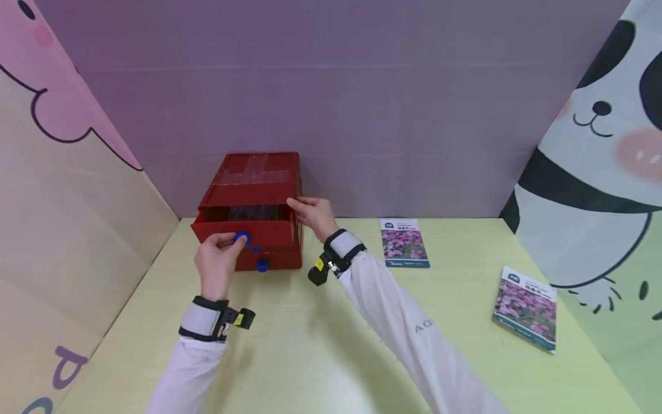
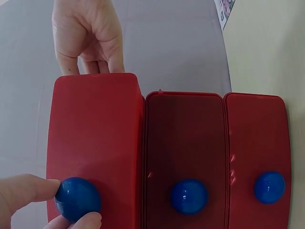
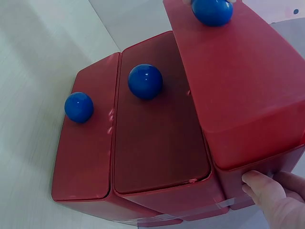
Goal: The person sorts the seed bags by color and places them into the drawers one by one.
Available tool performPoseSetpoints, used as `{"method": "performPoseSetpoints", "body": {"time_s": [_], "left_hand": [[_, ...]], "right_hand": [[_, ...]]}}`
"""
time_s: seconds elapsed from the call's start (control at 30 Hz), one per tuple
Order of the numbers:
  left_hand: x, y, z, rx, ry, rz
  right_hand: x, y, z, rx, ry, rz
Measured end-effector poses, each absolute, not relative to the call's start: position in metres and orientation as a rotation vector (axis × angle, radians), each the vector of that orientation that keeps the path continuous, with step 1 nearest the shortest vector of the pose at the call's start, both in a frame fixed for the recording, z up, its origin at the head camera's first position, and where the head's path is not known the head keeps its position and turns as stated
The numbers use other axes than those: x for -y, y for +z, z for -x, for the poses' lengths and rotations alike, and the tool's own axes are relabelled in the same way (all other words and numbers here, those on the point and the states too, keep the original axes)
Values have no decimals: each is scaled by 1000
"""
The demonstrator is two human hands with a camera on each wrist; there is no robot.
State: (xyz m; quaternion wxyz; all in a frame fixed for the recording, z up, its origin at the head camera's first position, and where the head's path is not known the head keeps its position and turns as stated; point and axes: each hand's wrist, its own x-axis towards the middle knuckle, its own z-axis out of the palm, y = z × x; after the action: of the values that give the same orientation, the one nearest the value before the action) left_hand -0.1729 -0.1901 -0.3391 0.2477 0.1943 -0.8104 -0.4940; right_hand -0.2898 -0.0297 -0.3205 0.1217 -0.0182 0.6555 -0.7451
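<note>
A red three-drawer box (image 1: 233, 194) stands at the back left of the table, with clear tape across its top. Its top drawer (image 1: 269, 233) is pulled out partway, and something see-through (image 1: 253, 213) lies inside, too dim to name. My left hand (image 1: 216, 263) pinches that drawer's round blue knob (image 2: 78, 199) between thumb and fingers. At the box's right side, my right hand (image 1: 316, 216) rests its fingers on the side wall near the front edge. The middle drawer (image 2: 186, 138) and bottom drawer (image 2: 257, 138) are closed, each with a blue knob.
Right of the box, a booklet (image 1: 405, 242) with pink flowers on its cover lies against the back wall. A similar, thicker-looking one (image 1: 526, 307) lies near the table's right edge. Printed cloth walls border the pale table (image 1: 289, 356).
</note>
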Motion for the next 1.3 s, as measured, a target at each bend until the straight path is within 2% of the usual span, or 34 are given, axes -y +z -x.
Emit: {"method": "performPoseSetpoints", "body": {"time_s": [1.3], "left_hand": [[188, -340, 212, 2135, -1393, -598]], "right_hand": [[31, -318, 286, -1919, -2166, 19]]}}
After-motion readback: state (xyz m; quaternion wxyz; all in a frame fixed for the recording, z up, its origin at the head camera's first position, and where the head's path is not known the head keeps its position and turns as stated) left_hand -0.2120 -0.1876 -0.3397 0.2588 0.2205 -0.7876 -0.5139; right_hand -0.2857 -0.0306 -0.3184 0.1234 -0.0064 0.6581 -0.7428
